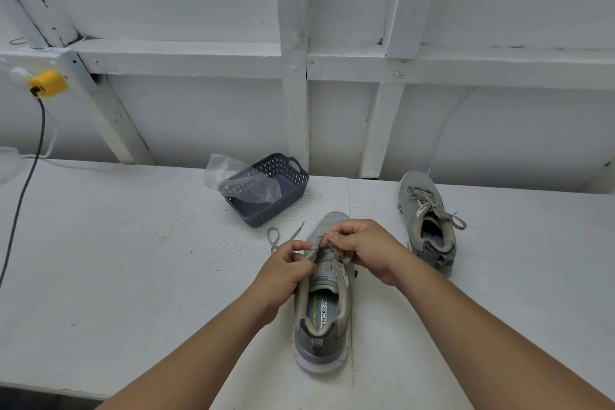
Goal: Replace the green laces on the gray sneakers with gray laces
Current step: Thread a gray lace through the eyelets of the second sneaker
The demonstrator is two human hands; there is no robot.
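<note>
A gray sneaker [324,316] stands on the white table, heel toward me. My left hand [283,271] pinches a gray-green lace [312,251] at the shoe's left eyelets. My right hand [362,250] pinches the lace over the tongue from the right side. A loose lace end [276,236] loops onto the table to the left of the toe. A second gray sneaker [429,223], laced and tied, lies at the right with its heel facing me.
A dark slate plastic basket [289,196] with a clear plastic bag [239,181] in it stands behind the near shoe. A yellow plug [48,83] and a gray cable [23,190] are at the far left. White wall framing rises behind the table [133,260].
</note>
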